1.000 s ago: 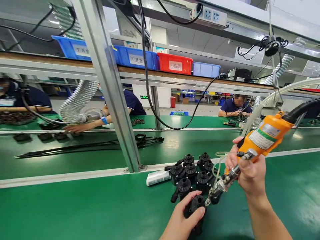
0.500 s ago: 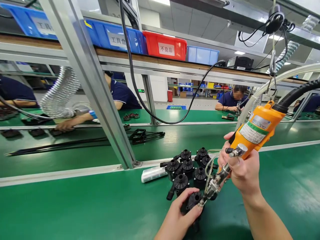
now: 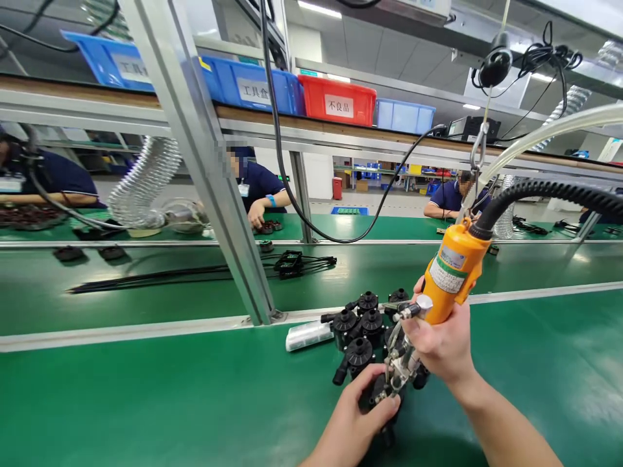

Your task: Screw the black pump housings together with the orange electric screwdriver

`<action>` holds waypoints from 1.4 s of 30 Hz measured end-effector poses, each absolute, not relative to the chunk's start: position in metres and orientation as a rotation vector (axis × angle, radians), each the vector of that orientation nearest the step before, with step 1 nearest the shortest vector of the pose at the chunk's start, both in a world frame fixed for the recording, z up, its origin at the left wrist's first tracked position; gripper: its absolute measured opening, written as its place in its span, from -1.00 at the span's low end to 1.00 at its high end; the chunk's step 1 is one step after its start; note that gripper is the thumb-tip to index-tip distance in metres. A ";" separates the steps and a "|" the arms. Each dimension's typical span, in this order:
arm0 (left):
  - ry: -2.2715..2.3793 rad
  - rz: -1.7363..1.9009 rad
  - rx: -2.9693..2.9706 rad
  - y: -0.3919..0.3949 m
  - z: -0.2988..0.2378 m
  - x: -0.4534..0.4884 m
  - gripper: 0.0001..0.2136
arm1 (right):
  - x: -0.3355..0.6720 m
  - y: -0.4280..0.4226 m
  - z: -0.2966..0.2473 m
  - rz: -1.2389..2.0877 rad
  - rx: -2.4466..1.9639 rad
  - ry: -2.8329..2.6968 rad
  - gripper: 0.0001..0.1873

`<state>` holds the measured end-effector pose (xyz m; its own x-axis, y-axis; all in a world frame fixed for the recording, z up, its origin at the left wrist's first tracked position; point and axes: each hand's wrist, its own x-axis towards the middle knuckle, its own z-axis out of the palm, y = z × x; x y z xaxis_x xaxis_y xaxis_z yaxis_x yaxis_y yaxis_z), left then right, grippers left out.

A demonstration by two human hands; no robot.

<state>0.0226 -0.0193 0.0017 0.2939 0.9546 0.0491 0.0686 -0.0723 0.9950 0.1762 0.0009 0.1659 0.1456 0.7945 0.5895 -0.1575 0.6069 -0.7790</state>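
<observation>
My right hand [image 3: 445, 340] is wrapped round an orange electric screwdriver [image 3: 445, 269], tilted with its metal nose pointing down. The metal nose [image 3: 402, 370], with thin clear tubes at it, comes down over a black pump [image 3: 378, 389]. Thumb and fingers of my left hand [image 3: 348, 421] grip this pump on the green bench and hold it from the left. The nose covers much of the pump, so the exact contact point is hidden. Behind it stand several similar black pumps [image 3: 359, 353], ports upward.
A clear plastic-wrapped packet [image 3: 309, 335] lies left of the pumps. A metal post [image 3: 219, 194] rises beyond the bench edge. Black cables [image 3: 287, 264] lie on the strip behind. The screwdriver hangs from a hook [image 3: 479, 146] with a black hose. Co-workers sit across the line.
The screwdriver has swung left and more upright, its nose now over the held pump. My left hand keeps its grip on the pump. A co-worker's hand across has moved to the right.
</observation>
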 end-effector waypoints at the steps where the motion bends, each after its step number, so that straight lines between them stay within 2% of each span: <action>1: 1.020 0.998 1.442 -0.019 -0.001 0.022 -0.55 | 0.175 0.001 0.166 0.767 -0.634 -1.240 -0.57; 4: 0.997 0.993 1.406 -0.018 -0.011 0.016 -0.47 | 0.180 0.003 0.166 0.792 -0.641 -1.200 -0.58; 7: 0.851 0.843 1.365 -0.019 -0.016 0.008 -0.16 | 0.202 0.000 0.170 0.818 -0.635 -1.158 -0.53; 9: 0.801 0.760 1.367 -0.020 -0.014 0.005 -0.03 | 0.224 -0.007 0.175 0.819 -0.606 -1.120 -0.46; 14: 0.797 0.761 1.387 -0.022 -0.010 0.016 -0.08 | 0.254 -0.028 0.184 0.833 -0.513 -1.098 -0.42; 23: 0.794 0.828 1.459 -0.023 -0.002 0.027 -0.07 | 0.195 -0.015 0.170 0.881 -0.450 -1.117 -0.35; 26: 0.821 0.836 1.463 -0.025 0.002 0.027 -0.01 | 0.191 -0.012 0.165 0.856 -0.459 -1.150 -0.35; 31: 0.733 0.898 1.467 -0.024 0.000 0.030 -0.03 | 0.192 -0.014 0.163 0.856 -0.464 -1.169 -0.34; 38: 0.641 0.924 1.465 -0.020 -0.011 0.030 0.22 | 0.184 -0.008 0.160 0.820 -0.532 -1.218 -0.37; 42: 0.657 0.899 1.462 -0.021 -0.011 0.030 0.20 | 0.184 -0.008 0.158 0.848 -0.505 -1.216 -0.38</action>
